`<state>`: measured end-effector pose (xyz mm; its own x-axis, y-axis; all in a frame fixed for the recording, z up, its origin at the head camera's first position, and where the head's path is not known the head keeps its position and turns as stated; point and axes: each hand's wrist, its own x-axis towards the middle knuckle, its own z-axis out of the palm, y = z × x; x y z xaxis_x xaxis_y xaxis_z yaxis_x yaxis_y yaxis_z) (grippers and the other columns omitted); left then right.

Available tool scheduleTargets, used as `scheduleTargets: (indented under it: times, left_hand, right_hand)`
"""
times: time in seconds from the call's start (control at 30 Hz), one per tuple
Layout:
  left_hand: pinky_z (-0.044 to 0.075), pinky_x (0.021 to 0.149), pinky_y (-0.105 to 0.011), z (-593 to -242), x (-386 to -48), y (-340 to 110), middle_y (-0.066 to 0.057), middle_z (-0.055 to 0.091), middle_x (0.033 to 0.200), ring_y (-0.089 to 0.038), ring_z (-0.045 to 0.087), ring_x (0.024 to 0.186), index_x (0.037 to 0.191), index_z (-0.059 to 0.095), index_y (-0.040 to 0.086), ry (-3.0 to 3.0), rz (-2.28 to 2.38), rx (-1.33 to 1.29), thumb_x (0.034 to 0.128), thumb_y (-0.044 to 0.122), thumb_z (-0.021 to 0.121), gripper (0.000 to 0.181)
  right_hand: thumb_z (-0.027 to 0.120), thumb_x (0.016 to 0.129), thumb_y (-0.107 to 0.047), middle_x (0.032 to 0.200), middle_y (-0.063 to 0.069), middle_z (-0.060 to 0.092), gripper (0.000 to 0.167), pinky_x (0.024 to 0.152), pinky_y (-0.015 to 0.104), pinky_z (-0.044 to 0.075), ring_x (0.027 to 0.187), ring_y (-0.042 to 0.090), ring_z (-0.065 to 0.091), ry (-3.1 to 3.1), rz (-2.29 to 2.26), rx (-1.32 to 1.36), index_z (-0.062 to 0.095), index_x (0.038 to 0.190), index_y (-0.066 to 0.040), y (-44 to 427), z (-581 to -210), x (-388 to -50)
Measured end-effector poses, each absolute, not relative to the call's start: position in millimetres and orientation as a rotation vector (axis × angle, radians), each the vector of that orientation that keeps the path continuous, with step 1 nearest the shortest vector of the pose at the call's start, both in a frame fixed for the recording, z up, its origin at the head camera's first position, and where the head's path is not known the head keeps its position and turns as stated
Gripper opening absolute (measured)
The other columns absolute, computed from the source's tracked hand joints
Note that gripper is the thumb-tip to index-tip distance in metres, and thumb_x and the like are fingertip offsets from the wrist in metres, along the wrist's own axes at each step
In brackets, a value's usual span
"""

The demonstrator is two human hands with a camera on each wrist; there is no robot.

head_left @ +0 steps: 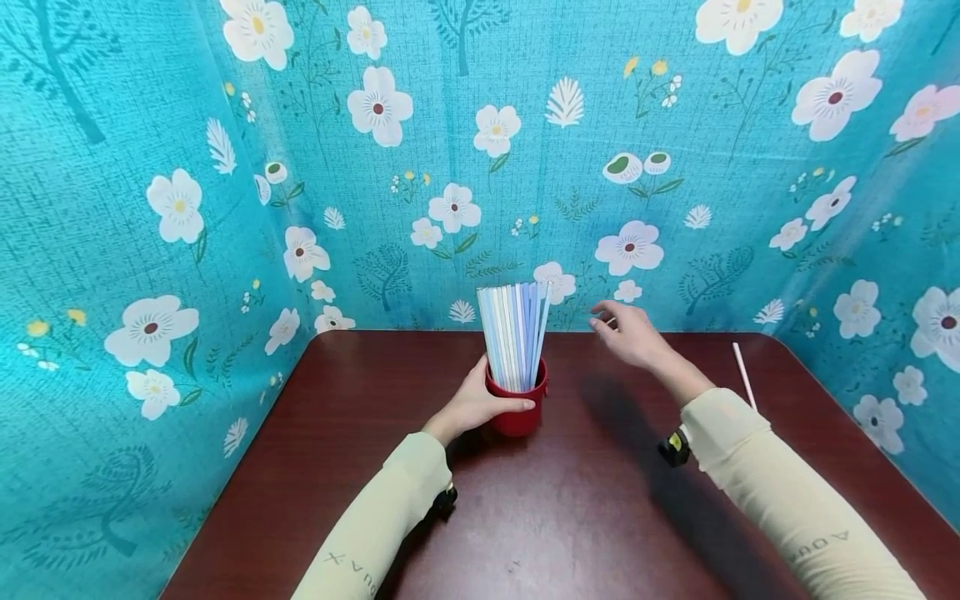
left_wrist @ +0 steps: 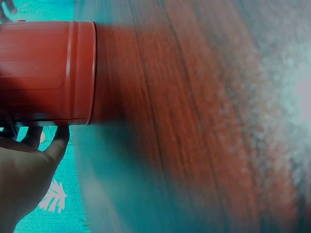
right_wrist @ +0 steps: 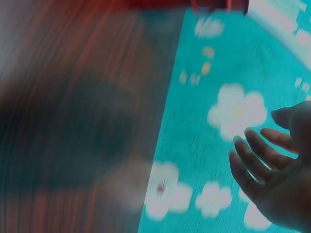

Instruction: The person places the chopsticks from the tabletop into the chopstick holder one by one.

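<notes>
A small red bucket (head_left: 516, 421) stands upright on the table, filled with a bundle of white, pale blue and blue drinking straws (head_left: 513, 333) that lean slightly outward. My left hand (head_left: 483, 402) grips the bucket from its left side, thumb across the front. In the left wrist view the bucket (left_wrist: 46, 73) fills the upper left, and some fingers (left_wrist: 59, 143) show past its side. To the right of the bucket, my right hand (head_left: 628, 335) is raised above the table's far edge. The right wrist view shows that hand (right_wrist: 277, 170) with loosely bent, spread fingers and nothing held.
A single white straw (head_left: 742, 371) lies on the dark red-brown table (head_left: 570, 517) at the right, partly behind the right sleeve. Blue flowered cloth (head_left: 465, 167) hangs behind the table and along both sides.
</notes>
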<state>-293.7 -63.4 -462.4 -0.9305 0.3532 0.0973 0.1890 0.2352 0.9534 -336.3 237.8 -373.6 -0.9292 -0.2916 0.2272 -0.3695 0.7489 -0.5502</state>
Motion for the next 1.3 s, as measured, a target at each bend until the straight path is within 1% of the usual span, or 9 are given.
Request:
scheduleTargets:
  times: [0.2, 0.27, 0.57, 0.73, 0.87, 1.0, 1.13, 1.23, 1.3]
  left_hand:
    - [0.056, 0.095, -0.044, -461.8, -293.2, -64.4, 0.011, 0.051, 0.143, -0.017, 0.050, 0.129, 0.151, 0.033, 0.039, 2.354, 1.776, 0.520, 0.0744, 0.040, 0.091, 0.096]
    - [0.056, 0.095, -0.045, -461.3, -293.4, -65.3, 0.011, 0.051, 0.144, -0.017, 0.050, 0.130, 0.151, 0.033, 0.038, 2.357, 1.773, 0.518, 0.0742, 0.041, 0.091, 0.096]
    - [0.056, 0.096, -0.046, -461.5, -294.2, -67.5, 0.010, 0.051, 0.144, -0.018, 0.050, 0.130, 0.151, 0.032, 0.039, 2.374, 1.755, 0.489, 0.0733, 0.042, 0.092, 0.098]
    - [0.055, 0.097, -0.046, -462.6, -294.4, -67.7, 0.010, 0.051, 0.144, -0.018, 0.050, 0.129, 0.151, 0.033, 0.037, 2.372, 1.758, 0.494, 0.0739, 0.041, 0.092, 0.097]
    - [0.055, 0.097, -0.046, -462.3, -293.8, -67.7, 0.010, 0.051, 0.144, -0.018, 0.050, 0.129, 0.151, 0.033, 0.038, 2.360, 1.766, 0.506, 0.0743, 0.040, 0.092, 0.096]
    - [0.056, 0.096, -0.045, -461.3, -293.3, -67.3, 0.011, 0.051, 0.144, -0.018, 0.050, 0.130, 0.150, 0.033, 0.039, 2.351, 1.770, 0.513, 0.0745, 0.039, 0.091, 0.095]
    - [0.056, 0.096, -0.046, -460.1, -292.8, -67.3, 0.011, 0.051, 0.143, -0.018, 0.050, 0.129, 0.150, 0.033, 0.039, 2.354, 1.771, 0.503, 0.0739, 0.041, 0.092, 0.096]
    - [0.056, 0.096, -0.046, -460.1, -292.8, -67.3, 0.011, 0.051, 0.143, -0.018, 0.050, 0.129, 0.150, 0.033, 0.039, 2.352, 1.773, 0.506, 0.0740, 0.041, 0.091, 0.096]
    - [0.056, 0.096, -0.046, -460.4, -292.8, -67.3, 0.011, 0.051, 0.144, -0.018, 0.050, 0.130, 0.150, 0.033, 0.039, 2.348, 1.775, 0.512, 0.0743, 0.040, 0.091, 0.096]
  right_hand:
    - [0.054, 0.102, -0.013, 0.125, 0.034, 0.056, 0.036, 0.097, 0.065, 0.044, 0.117, 0.051, 0.054, -2.845, 0.697, 0.387, 0.056, 0.129, 0.010, 293.3, -378.6, -342.3]
    - [0.054, 0.101, -0.013, 0.127, 0.036, 0.051, 0.038, 0.099, 0.068, 0.040, 0.120, 0.054, 0.048, -2.861, 0.666, 0.313, 0.054, 0.130, 0.012, 311.5, -379.8, -343.0]
    - [0.054, 0.099, -0.015, 0.130, 0.043, 0.038, 0.049, 0.094, 0.072, 0.038, 0.120, 0.060, 0.038, -2.965, 0.623, 0.042, 0.044, 0.135, 0.016, 376.8, -394.5, -339.2]
    - [0.057, 0.094, -0.017, 0.127, 0.045, 0.036, 0.052, 0.090, 0.075, 0.038, 0.117, 0.064, 0.037, -2.999, 0.576, -0.076, 0.042, 0.131, 0.017, 399.9, -407.3, -331.7]
    - [0.060, 0.092, -0.018, 0.124, 0.048, 0.032, 0.058, 0.088, 0.075, 0.039, 0.113, 0.067, 0.036, -3.025, 0.576, -0.170, 0.039, 0.129, 0.020, 416.2, -419.1, -326.6]
    - [0.066, 0.090, -0.020, 0.117, 0.048, 0.031, 0.062, 0.086, 0.074, 0.041, 0.106, 0.065, 0.037, -3.055, 0.602, -0.275, 0.038, 0.124, 0.024, 429.8, -431.1, -322.7]
    - [0.074, 0.088, -0.026, 0.108, 0.044, 0.038, 0.064, 0.076, 0.066, 0.046, 0.097, 0.058, 0.043, -3.096, 0.617, -0.322, 0.042, 0.115, 0.023, 440.3, -441.8, -319.7]
    - [0.075, 0.088, -0.029, 0.100, 0.039, 0.045, 0.059, 0.068, 0.058, 0.049, 0.088, 0.050, 0.050, -3.129, 0.629, -0.340, 0.047, 0.106, 0.019, 445.5, -448.0, -319.1]
    - [0.074, 0.089, -0.030, 0.095, 0.036, 0.048, 0.056, 0.065, 0.054, 0.049, 0.084, 0.046, 0.052, -3.136, 0.629, -0.344, 0.049, 0.102, 0.018, 447.3, -451.0, -319.7]
